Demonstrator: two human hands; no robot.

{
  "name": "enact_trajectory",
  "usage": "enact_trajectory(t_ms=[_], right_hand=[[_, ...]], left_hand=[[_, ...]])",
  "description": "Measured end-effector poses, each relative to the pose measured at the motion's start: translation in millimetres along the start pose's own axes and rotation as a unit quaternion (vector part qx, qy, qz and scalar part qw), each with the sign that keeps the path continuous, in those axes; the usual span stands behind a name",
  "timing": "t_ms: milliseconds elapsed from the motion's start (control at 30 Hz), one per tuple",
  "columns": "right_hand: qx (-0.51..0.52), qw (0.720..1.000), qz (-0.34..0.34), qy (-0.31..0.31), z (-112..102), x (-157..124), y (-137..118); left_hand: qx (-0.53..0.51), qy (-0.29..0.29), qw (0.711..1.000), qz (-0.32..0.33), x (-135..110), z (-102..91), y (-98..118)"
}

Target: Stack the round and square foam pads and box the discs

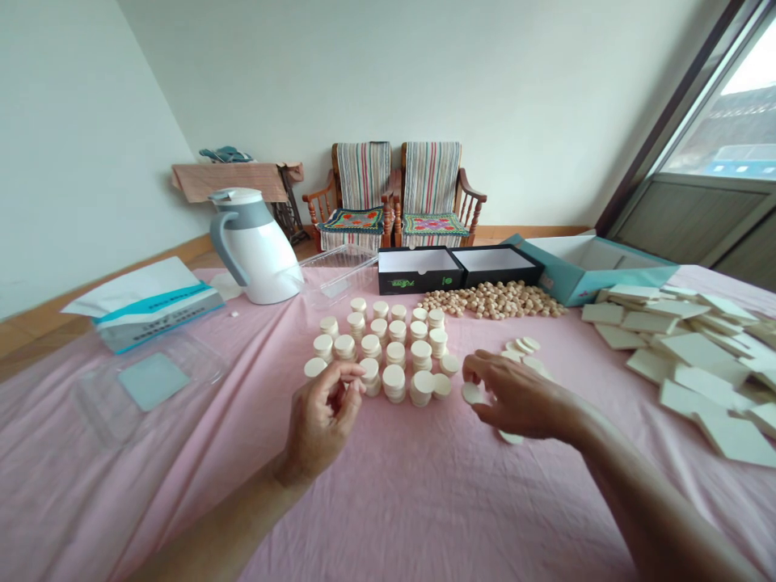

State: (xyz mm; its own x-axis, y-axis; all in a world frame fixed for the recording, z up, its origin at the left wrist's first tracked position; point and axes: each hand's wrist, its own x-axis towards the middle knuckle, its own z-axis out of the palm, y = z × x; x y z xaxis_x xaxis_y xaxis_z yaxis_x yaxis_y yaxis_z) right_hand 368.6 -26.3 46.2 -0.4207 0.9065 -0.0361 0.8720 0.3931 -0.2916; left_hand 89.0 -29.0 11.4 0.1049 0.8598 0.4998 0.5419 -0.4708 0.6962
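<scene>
Round pale wooden discs stand in rows of short stacks (396,353) on the pink tablecloth (400,477). Curled beside the front-left stacks is my left hand (324,420), its thumb and fingers drawn together; whether anything is between them is hidden. My right hand (515,396), right of the stacks, pinches a single disc (471,394) between thumb and fingers. Another loose disc (511,438) lies partly under this hand, and a few more discs (526,345) lie just behind it. A low disc pile (441,385) touches the front-right stack (421,386).
Small wooden beads (497,300) are heaped behind the stacks, before black boxes (419,271). A teal box (606,271) and square pale tiles (697,347) lie right. On the left are a white jug (267,250), a tissue pack (151,307) and clear plastic trays (97,404).
</scene>
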Motion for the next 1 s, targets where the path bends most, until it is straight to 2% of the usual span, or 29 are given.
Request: enact_trajectory(t_ms=[100,267,467,600,700,833,900,1000], right_hand=[[0.05,0.997,0.006,0.067,2.2,5.1,-3.3],[0.07,0.991,0.01,0.115,8.3,12.1,-12.3],[0.064,0.991,0.0,0.116,16.4,14.0,-17.5],[0.064,0.991,-0.005,0.121,13.4,13.6,-16.6],[0.051,0.988,0.017,0.145,5.3,13.0,-3.6],[-0.003,0.978,0.109,0.177,-4.5,11.2,32.8],[-0.019,0.978,0.139,0.154,-6.0,9.9,49.9],[-0.034,0.983,0.139,0.113,-2.9,9.9,61.6]], left_hand=[[-0.001,0.003,1.0,0.002,-0.2,0.0,-0.8],[0.001,0.002,1.0,0.002,-1.2,-0.4,-2.1],[0.004,0.003,1.0,-0.001,-1.7,0.0,-4.2],[0.002,0.004,1.0,-0.005,-1.9,0.5,-5.3],[0.001,0.001,1.0,-0.008,-1.6,0.7,-5.0],[0.004,0.0,1.0,-0.006,-0.9,0.6,-3.0],[0.005,0.0,1.0,-0.001,-0.7,0.3,-2.3],[0.01,0.002,1.0,0.003,-0.7,0.1,-2.3]])
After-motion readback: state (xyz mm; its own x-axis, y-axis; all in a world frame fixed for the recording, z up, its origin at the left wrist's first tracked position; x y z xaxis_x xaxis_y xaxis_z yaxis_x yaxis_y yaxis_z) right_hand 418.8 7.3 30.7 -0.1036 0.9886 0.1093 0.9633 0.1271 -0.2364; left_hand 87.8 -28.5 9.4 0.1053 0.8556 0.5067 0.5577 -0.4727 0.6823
